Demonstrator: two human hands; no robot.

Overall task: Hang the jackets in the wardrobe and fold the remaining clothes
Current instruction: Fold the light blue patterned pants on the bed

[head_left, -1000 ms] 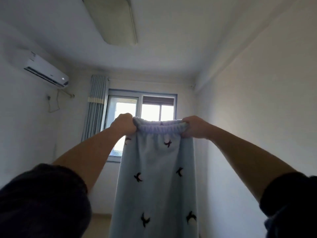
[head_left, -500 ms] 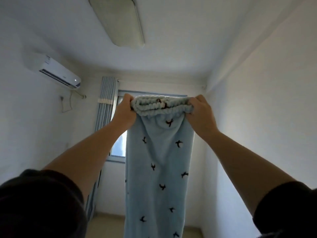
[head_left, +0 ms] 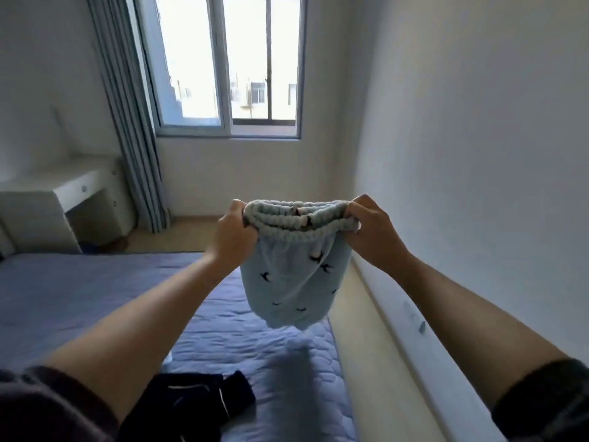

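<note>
The blue pants [head_left: 291, 282] were up by the ceiling half a second ago. Now they hang lower, just above the bed [head_left: 95, 288], and look shorter. Both arms reach out over the bed. The left hand [head_left: 231, 239] and right hand [head_left: 371, 232] each grip one end of the waistband with curled fingers [head_left: 360, 204]. Dark clothes [head_left: 191, 400] lie on the bed.

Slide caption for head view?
Left hand and right hand hold bird-print pants by the waistband above the bed.

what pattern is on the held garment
Light blue garment with small dark bird shapes; head view.
</note>
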